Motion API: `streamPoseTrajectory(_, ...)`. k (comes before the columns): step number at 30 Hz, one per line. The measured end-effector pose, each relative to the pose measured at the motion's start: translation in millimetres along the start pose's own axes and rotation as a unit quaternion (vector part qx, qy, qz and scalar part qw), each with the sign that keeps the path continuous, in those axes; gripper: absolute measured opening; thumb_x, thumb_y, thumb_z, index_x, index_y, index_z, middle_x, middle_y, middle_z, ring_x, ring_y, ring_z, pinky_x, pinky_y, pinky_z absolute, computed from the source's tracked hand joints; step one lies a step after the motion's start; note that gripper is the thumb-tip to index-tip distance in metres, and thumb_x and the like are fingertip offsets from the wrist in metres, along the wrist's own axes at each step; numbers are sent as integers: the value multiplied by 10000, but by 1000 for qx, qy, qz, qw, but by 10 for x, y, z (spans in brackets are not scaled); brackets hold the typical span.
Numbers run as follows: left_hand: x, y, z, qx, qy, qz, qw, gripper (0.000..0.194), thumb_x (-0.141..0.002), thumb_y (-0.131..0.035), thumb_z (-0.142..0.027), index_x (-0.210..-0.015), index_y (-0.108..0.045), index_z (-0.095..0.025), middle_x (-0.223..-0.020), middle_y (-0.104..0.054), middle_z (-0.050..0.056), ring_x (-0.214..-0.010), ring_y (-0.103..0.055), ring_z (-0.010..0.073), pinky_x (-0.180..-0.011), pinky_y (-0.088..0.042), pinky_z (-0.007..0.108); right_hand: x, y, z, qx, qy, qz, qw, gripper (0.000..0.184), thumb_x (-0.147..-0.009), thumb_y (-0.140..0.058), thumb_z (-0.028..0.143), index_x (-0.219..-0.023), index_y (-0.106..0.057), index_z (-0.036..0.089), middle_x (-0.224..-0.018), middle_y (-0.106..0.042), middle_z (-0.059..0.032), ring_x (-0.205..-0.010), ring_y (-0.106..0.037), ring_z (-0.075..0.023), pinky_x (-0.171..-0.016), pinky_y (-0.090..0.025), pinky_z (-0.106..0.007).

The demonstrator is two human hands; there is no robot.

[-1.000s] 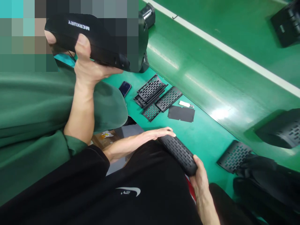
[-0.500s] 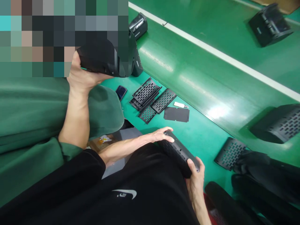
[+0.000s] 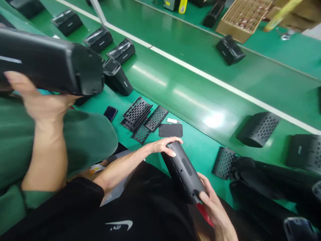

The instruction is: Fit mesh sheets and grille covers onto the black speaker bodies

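Observation:
A long black plastic housing (image 3: 184, 167) is held slanting in front of my body, with an oval patch on its rounded upper face. My left hand (image 3: 165, 146) grips its far end, thumb over the edge and fingers along the end. At the near end, my right hand (image 3: 213, 202) clasps it, its thumb beside a corner opening. Just beyond lie a flat black sheet (image 3: 170, 130), a small white tube-like item (image 3: 173, 121) and several slotted black grille panels (image 3: 136, 110).
At left, a co-worker's hand (image 3: 45, 100) holds up a larger black housing (image 3: 50, 63). A phone (image 3: 110, 113) lies on the green table (image 3: 200, 144). Black housings (image 3: 259, 129) stand on the green belt (image 3: 170, 87). One grille panel (image 3: 224, 163) lies at right, near dark sleeves (image 3: 263, 174).
The housing in my hands has rolled, bringing its rounded face with the oval patch into view. The view has shifted, showing more of the belt. The co-worker's housing appears farther left and larger.

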State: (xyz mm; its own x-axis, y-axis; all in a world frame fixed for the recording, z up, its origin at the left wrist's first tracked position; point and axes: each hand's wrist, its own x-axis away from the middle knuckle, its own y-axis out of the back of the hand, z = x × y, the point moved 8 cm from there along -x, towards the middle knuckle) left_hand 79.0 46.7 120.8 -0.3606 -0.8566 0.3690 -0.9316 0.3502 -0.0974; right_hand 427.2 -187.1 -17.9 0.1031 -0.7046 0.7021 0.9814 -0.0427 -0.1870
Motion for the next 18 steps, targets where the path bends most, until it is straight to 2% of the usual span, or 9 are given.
streamPoseTrajectory(1, -181, -372, 146, -3, 2, 34, 999, 786, -968, -195, -651, -1275, -633, -75, -1157, -738, 127, -1531, -355, 422, -808, -478, 531, -46, -51, 42, -4, -23, 40, 999, 864, -698, -898, 620, -1451, -620, 300, -1476, -623, -110, -1339, -594, -368, -1084, -499, -469)
streamPoseTrajectory(3, -534, -981, 450, -26, 9, 102, 994, 619, -1030, -279, -602, -1242, -668, -169, -1168, -724, 37, -1502, -459, 372, -824, -508, 472, -185, -155, 135, -21, -44, 95, 994, 974, -607, -969, 570, -1476, -621, 301, -1520, -608, -101, -1384, -569, -375, -1136, -457, -464)
streamPoseTrajectory(4, -703, -1195, 584, -38, 11, 131, 991, 513, -1048, -400, -578, -1240, -673, -188, -1205, -710, 23, -1455, -527, 361, -856, -531, 450, -278, -189, 177, -36, -43, 104, 993, 987, -580, -985, 553, -1468, -631, 306, -1520, -613, -94, -1383, -574, -375, -1141, -454, -463)
streamPoseTrajectory(6, -1028, -1438, 791, -62, 17, 178, 982, 403, -1028, -621, -493, -1286, -660, -185, -1298, -671, 49, -1307, -632, 308, -946, -579, 428, -488, -208, 237, -77, -31, 94, 992, 961, -576, -981, 550, -1449, -644, 327, -1496, -636, -78, -1352, -606, -369, -1120, -479, -465)
streamPoseTrajectory(8, -1357, -1486, 914, -83, 27, 202, 976, 422, -1004, -694, -436, -1319, -647, -158, -1342, -647, 105, -1188, -660, 258, -1015, -594, 448, -704, -174, 281, -110, -22, 75, 991, 923, -623, -945, 582, -1456, -624, 348, -1460, -663, -67, -1309, -641, -354, -1088, -507, -469)
streamPoseTrajectory(10, -1710, -1435, 964, -106, 42, 211, 971, 408, -964, -725, -434, -1274, -685, -172, -1305, -675, 91, -1186, -653, 257, -1071, -565, 460, -925, -86, 387, -105, 2, 57, 993, 900, -686, -897, 626, -1482, -581, 349, -1445, -670, -72, -1296, -651, -344, -1078, -514, -476)
streamPoseTrajectory(15, -2678, -1304, 786, -238, 62, 239, 939, 513, -784, -760, -581, -1142, -776, -214, -1262, -739, 59, -1243, -638, 307, -1096, -495, 404, -1554, 160, 945, 45, 89, 14, 995, 1134, -645, -966, 545, -1595, -405, 285, -1405, -669, -134, -1271, -649, -351, -1071, -511, -506)
streamPoseTrajectory(17, -3048, -1244, 606, -259, 51, 192, 945, 573, -802, -719, -634, -1192, -754, -216, -1361, -703, 89, -1279, -624, 315, -1093, -501, 410, -1889, 242, 1199, 41, 105, -24, 993, 1158, -617, -972, 539, -1583, -395, 267, -1305, -711, -134, -1165, -693, -345, -997, -551, -504)
streamPoseTrajectory(18, -3198, -1188, 489, -255, 33, 128, 958, 584, -823, -701, -635, -1229, -731, -215, -1424, -667, 108, -1315, -603, 317, -1107, -497, 419, -2077, 294, 1344, 22, 119, -55, 991, 1144, -603, -957, 570, -1558, -411, 255, -1255, -726, -129, -1104, -710, -339, -952, -570, -502)
